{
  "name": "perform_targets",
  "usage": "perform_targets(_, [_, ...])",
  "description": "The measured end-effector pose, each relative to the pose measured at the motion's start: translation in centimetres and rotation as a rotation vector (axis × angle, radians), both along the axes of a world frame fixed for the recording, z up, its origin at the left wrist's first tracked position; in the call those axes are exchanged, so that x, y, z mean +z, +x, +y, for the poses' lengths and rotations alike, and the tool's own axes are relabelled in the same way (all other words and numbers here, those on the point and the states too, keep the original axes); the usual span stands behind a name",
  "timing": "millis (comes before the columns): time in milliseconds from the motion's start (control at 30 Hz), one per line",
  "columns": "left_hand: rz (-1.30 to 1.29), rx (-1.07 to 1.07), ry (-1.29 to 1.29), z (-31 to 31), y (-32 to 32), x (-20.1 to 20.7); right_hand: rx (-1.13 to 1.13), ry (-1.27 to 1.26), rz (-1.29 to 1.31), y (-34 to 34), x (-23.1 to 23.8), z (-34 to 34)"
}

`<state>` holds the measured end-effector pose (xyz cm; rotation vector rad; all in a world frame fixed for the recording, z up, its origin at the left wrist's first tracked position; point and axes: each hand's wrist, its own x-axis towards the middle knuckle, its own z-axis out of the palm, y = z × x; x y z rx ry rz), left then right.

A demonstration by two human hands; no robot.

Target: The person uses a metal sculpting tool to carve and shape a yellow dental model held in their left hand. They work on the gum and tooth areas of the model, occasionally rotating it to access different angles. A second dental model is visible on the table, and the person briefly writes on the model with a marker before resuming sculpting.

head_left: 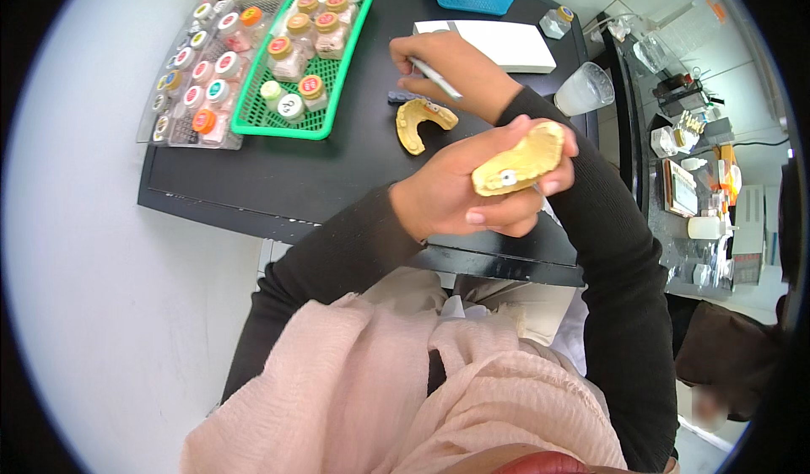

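Observation:
A yellow plaster dental cast (pixel 527 158) with one white crown (pixel 508 178) on it lies in my left hand (pixel 472 183), held between thumb and fingers above the table's near edge. Beyond it, my right hand (pixel 460 67) is closed on a slim pale-grey tool (pixel 435 78) that slants down to the right; its exact kind is unclear. A second, horseshoe-shaped dental cast (pixel 411 125) rests on the black table (pixel 337 175), left of both hands. Partly behind that cast sits a small dark blue-grey piece (pixel 405 97).
A green basket (pixel 332 120) of powder jars stands left, beside a clear tray (pixel 145 128) with several more. Behind my right hand lies a flat white case (pixel 527 45). A clear cup (pixel 584 90) stands right, a small jar (pixel 556 24) and blue basket (pixel 472 0) farther back.

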<state>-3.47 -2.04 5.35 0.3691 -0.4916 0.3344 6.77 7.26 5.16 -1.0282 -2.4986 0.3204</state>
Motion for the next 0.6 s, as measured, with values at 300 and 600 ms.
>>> perform_targets(300, [0.939, 1.423, 0.773, -8.9, -13.0, -4.5, -0.242, -0.199, -0.361, -3.8, -1.7, 0.9])
perform_targets(600, [0.842, 1.595, 0.18, -16.7, -11.8, -0.4, -0.202, 0.039, 0.021, -1.8, 0.2, -0.3])
